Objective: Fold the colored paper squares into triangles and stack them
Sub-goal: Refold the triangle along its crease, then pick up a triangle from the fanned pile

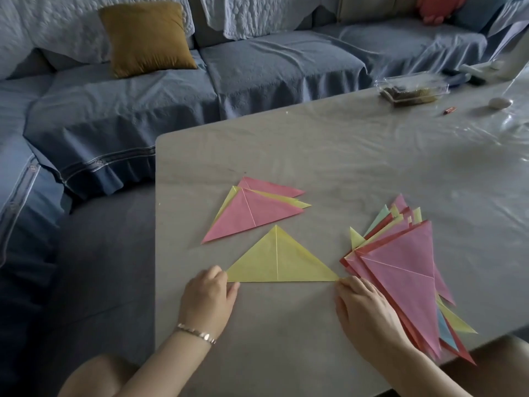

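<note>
Two hands meet one yellow triangle (pixel 286 262) at the near edge of a grey-covered table (pixel 315 144). Far left, a blue-covered sofa (pixel 257 70) wraps round the table's corner, with a mustard cushion (pixel 146 38) leaning against its back.

Next comes the left hand (pixel 210 293), knuckles up, with a metal bracelet (pixel 197 333) on the wrist. Its fingers curl down over the triangle's left corner and the thumb lies just under the long edge, so it grips that corner. The triangle lies flat directly to the right of this hand, its long edge toward the person, its apex pointing away and a crease running from apex to base.

Beyond the triangle and slightly left sits a small stack (pixel 252 216) of folded triangles, pink on top, with yellow and more pink fanned out beneath. It lies apart from both hands.

The right hand (pixel 369 308) reaches in from the lower right, its fingertips touching the triangle's right corner. Whether they pinch the paper or only press it cannot be told. The triangle thus spans the gap between the two hands.

Just right of that hand, partly under its edge, spreads a large pile (pixel 406 267) of folded triangles, pink uppermost over red, yellow, green and blue sheets.

At the far right of the table stand a clear plastic container (pixel 412 90), a small orange stick (pixel 449 110) and a white oval object (pixel 500 103).
</note>
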A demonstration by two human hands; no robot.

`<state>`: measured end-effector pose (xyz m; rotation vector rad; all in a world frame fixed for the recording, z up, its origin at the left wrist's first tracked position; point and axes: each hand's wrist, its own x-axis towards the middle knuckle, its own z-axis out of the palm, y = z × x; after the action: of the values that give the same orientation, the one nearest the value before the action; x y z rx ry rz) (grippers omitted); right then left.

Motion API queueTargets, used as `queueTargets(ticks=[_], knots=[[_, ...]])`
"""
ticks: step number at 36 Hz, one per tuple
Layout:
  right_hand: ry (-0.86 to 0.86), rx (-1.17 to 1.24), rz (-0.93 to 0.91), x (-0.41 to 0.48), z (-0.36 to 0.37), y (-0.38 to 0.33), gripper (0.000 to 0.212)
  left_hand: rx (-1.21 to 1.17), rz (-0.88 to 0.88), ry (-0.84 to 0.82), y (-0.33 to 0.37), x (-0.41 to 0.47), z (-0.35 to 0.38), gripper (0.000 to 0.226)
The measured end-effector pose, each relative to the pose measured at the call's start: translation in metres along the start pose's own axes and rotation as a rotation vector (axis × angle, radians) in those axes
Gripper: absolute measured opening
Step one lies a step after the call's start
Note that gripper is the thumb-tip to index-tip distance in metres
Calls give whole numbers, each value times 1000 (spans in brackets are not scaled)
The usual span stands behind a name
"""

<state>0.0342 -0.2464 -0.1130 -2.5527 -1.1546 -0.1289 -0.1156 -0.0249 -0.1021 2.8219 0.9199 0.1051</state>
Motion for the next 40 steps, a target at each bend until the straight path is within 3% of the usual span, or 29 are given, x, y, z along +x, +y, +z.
queueTargets(ticks=[6,12,16,19,23,26,28,31,33,35,37,40], knots=[[-5,46,125,19,-28,12,11,-24,-169,-125,24,31,-8,48],[-239,-26,406,32,-39,42,53,-81,-292,-255,33,41,-7,58],[-282,-128,351,35,-37,48,45,-186,-358,-290,34,40,-12,43],[-231,-83,386,35,-41,47,28,-337,-294,-189,34,36,-15,13],[-229,-99,350,33,-41,50,24,-508,-265,19,37,42,-31,27],[-259,-57,394,34,-45,49,31,-505,-289,166,33,63,-47,18],[-270,-42,424,35,-49,45,34,-493,-335,192,28,81,-53,15],[-289,-41,410,37,-57,31,37,-434,-389,189,24,99,-59,34],[-272,-2,386,38,-62,18,42,-287,-324,223,30,99,-59,43],[-254,67,358,39,-64,3,45,-317,-180,229,45,89,-57,38],[-216,131,302,41,-61,-13,43,-628,-165,38,65,72,-55,22],[-214,186,220,41,-55,-37,42,-1111,-304,-431,96,42,-50,14]])
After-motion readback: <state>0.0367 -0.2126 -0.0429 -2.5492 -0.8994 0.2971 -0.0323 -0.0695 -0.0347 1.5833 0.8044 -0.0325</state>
